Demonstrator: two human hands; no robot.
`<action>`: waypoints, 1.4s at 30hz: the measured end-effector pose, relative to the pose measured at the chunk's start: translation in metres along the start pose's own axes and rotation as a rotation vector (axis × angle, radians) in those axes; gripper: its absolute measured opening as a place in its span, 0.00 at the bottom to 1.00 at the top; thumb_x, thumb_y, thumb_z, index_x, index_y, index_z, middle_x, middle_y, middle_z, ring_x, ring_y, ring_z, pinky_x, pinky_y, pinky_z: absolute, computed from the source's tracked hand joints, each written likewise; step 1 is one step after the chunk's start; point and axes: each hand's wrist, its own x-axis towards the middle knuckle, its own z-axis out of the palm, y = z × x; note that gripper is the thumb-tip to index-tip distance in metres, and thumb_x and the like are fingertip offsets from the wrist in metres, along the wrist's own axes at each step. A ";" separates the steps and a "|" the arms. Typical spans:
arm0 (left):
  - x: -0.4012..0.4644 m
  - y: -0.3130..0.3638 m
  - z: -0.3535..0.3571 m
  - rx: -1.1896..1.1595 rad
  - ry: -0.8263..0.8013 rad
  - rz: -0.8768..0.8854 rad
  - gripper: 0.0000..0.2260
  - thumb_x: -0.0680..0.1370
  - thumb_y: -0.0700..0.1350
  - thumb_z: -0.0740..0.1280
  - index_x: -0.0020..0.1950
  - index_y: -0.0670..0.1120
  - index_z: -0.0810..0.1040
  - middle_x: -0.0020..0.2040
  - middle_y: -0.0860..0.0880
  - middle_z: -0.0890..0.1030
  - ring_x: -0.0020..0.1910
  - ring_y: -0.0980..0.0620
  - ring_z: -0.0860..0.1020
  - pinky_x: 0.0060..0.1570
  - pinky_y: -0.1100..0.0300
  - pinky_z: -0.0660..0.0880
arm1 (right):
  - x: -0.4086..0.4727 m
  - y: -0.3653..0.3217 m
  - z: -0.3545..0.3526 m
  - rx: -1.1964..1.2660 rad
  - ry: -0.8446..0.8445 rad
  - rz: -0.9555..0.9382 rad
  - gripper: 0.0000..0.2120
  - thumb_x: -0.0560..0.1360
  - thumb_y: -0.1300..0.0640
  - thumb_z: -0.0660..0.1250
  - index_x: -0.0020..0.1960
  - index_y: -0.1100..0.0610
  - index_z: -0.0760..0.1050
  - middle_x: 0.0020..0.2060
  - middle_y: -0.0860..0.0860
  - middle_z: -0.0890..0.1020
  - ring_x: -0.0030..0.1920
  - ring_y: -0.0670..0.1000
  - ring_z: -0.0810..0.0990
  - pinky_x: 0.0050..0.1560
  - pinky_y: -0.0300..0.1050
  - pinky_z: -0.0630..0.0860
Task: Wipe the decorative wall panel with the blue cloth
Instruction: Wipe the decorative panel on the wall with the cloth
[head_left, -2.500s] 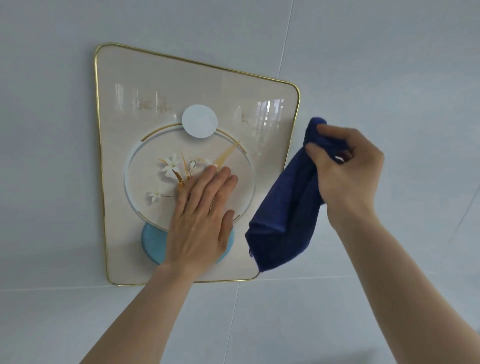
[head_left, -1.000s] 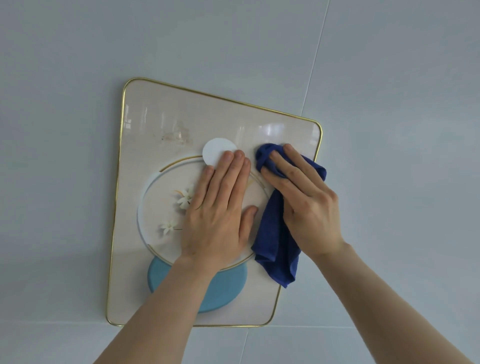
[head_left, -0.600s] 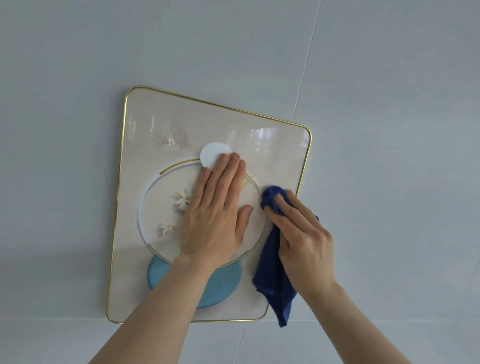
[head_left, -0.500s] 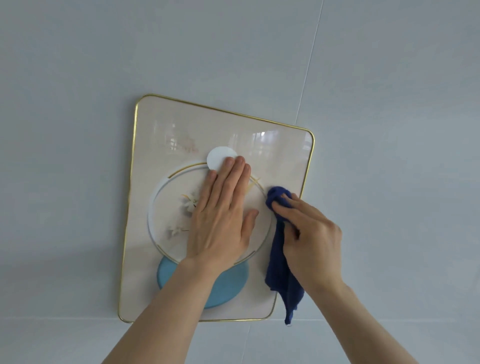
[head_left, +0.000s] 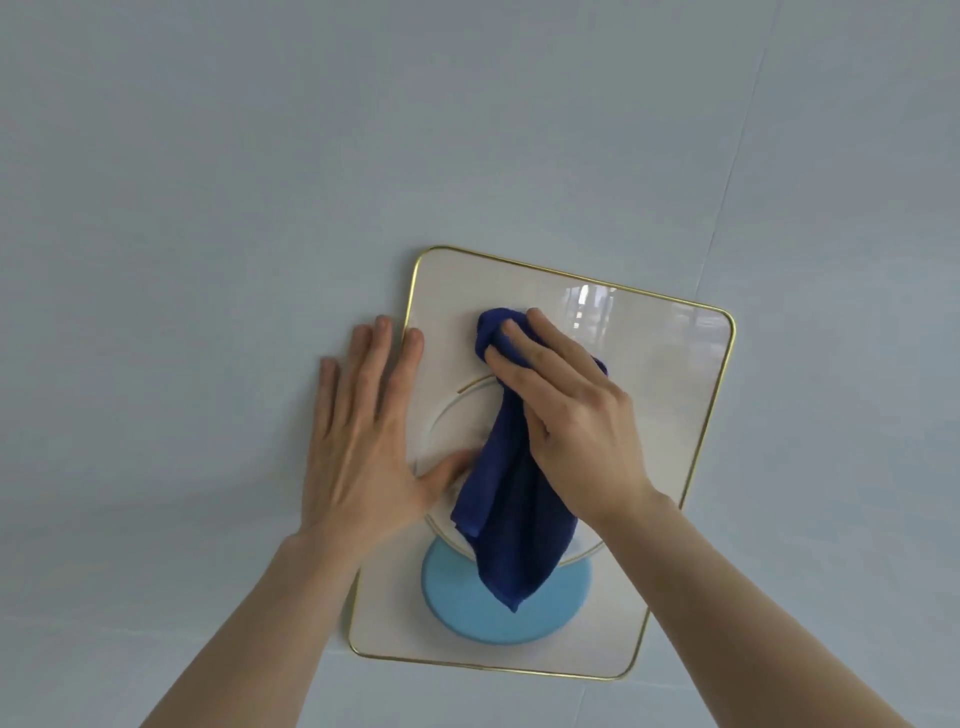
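- On the pale tiled wall (head_left: 208, 182), the decorative wall panel (head_left: 670, 395) hangs slightly tilted, its thin gold rim (head_left: 719, 395) running all round.
- Right hand (head_left: 576, 431) presses the blue cloth (head_left: 511, 525) against the panel's upper middle; its fingers (head_left: 511, 338) lie close together, flat over the bunched top of the cloth, while the rest of the cloth hangs loose down over the white ring and onto the light blue disc (head_left: 457, 597) near the bottom edge.
- Left hand (head_left: 363, 447) lies flat with fingers spread, holding nothing, straddling the panel's left edge: most fingers on the wall, the thumb on the panel face beside the cloth.
- Risk, as I judge it: the panel may shift or swing on its mount if the wiping push goes sideways, since the bracing hand is only partly on it.
- The dangling tail of cloth could catch on the raised disc or ring and drag.
- Only the bunched part does any wiping, so streaks or missed patches seem likely.
- Room: the upper right corner and right side of the panel lie bare and reachable; the lower corners are free too; the wall around is bare, so strokes can run past every edge.
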 end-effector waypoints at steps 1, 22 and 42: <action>0.000 -0.003 0.002 0.007 -0.006 0.012 0.50 0.72 0.69 0.66 0.86 0.48 0.49 0.87 0.46 0.51 0.87 0.46 0.47 0.84 0.42 0.47 | 0.002 -0.001 0.003 -0.030 -0.021 -0.023 0.26 0.72 0.78 0.69 0.66 0.59 0.81 0.69 0.54 0.81 0.74 0.59 0.74 0.61 0.55 0.83; -0.002 -0.009 0.014 -0.053 0.054 0.027 0.46 0.76 0.67 0.66 0.87 0.49 0.51 0.87 0.50 0.53 0.87 0.49 0.47 0.85 0.45 0.44 | 0.022 -0.013 0.016 -0.109 -0.074 -0.094 0.23 0.80 0.70 0.55 0.70 0.59 0.78 0.74 0.55 0.75 0.78 0.59 0.68 0.72 0.51 0.74; -0.002 -0.004 0.003 -0.064 -0.005 -0.005 0.53 0.72 0.72 0.67 0.87 0.49 0.49 0.87 0.50 0.51 0.87 0.48 0.45 0.85 0.45 0.43 | -0.074 -0.015 0.010 -0.167 -0.111 0.051 0.23 0.78 0.68 0.55 0.65 0.58 0.82 0.69 0.52 0.81 0.72 0.59 0.76 0.56 0.49 0.85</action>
